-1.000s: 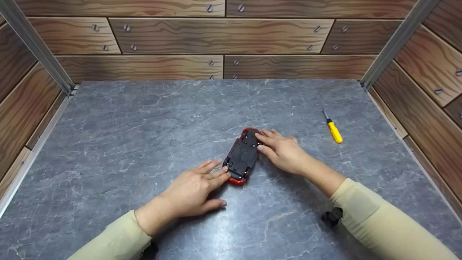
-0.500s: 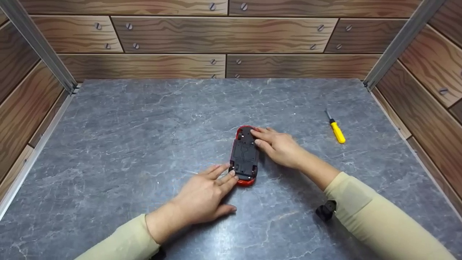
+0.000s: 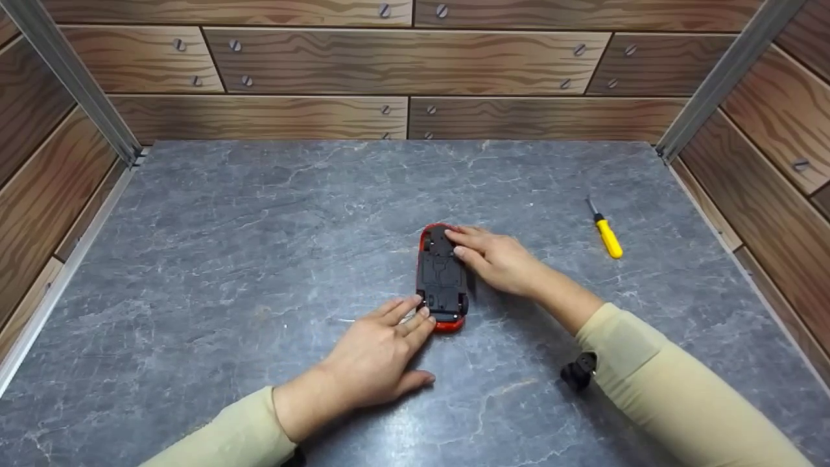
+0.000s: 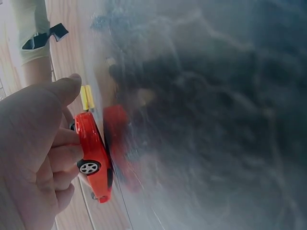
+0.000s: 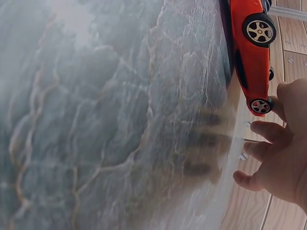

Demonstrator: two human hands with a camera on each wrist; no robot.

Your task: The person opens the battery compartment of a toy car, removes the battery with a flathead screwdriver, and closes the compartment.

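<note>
Nearest, the left hand lies with its fingers stretched out, their tips touching the near end of the red toy car while the thumb stands apart from it; it grips nothing. The car lies upside down on the grey marbled worktop, around the middle, its dark underside up and its long axis running away from the person. Its body looks like hard, glossy plastic or painted metal, so it probably handles stiff and fairly light, but slick under fingertips and apt to turn on its roof when pushed at one end. The wheels may spin and make a poor hold; the flanks between them seem the surest place to pinch.

Farther along, the right hand rests loosely extended against the far end, one fingertip on the underside, without closing round the car. Beyond, well apart to the right, lies a yellow-handled screwdriver, and behind it all stands a wood-patterned wall.
</note>
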